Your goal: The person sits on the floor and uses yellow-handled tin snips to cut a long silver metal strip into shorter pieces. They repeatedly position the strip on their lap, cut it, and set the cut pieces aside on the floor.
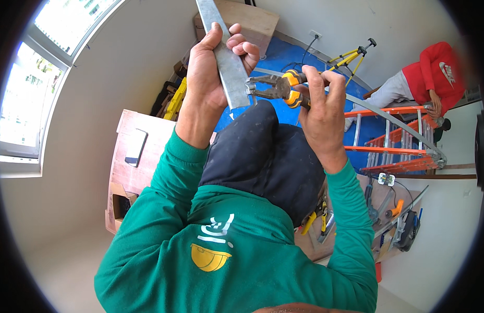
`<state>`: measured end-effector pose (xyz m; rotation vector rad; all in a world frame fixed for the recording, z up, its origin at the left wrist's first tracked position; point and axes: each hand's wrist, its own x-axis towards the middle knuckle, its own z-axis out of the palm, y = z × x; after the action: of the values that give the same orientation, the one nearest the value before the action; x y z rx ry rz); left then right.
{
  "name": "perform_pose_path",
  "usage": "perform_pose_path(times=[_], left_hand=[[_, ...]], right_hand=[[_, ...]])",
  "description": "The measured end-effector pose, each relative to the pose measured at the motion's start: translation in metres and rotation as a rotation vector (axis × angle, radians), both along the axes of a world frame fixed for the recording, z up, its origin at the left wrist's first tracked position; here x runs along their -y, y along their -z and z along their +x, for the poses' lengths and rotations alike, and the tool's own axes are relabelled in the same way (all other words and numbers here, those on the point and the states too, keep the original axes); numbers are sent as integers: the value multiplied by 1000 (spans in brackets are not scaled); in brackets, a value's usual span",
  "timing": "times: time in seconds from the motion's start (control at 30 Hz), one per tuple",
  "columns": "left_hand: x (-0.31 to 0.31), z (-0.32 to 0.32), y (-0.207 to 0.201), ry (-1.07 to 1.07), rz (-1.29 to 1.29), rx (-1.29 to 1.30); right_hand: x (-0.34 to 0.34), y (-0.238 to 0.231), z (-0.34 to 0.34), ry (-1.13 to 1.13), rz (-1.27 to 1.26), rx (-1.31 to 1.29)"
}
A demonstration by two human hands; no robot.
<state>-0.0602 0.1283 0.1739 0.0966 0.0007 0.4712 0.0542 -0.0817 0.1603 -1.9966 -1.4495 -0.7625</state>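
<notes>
My left hand (204,65) is wrapped round a long grey metal profile (232,78), thumb across its face and fingers curled over the far edge. The profile slants from the top of the view down to a cut end above my knee. In my right hand (324,117) is a pair of pliers (276,86) with black and orange handles. Their jaws are at the profile's right edge, close to its lower end, and seem slightly parted around a small bent bit of metal. Below lies my dark-trousered lap (247,151).
A person in a red top (435,73) sits at the right beside an orange ladder (390,152). A yellow tripod (351,58) stands behind on blue floor sheeting (286,55). At left, a phone (136,147) rests on a board. An orange-handled tool (396,208) lies lower right.
</notes>
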Motion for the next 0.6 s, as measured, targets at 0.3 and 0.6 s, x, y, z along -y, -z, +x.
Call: perform_pose_path(times=[0.3, 0.6], left_hand=[[1, -1, 6, -86, 148, -69], [4, -4, 47, -158, 126, -155]], right_hand=[[-5, -24, 21, -159, -187, 204], [-12, -37, 34, -338, -705, -67]])
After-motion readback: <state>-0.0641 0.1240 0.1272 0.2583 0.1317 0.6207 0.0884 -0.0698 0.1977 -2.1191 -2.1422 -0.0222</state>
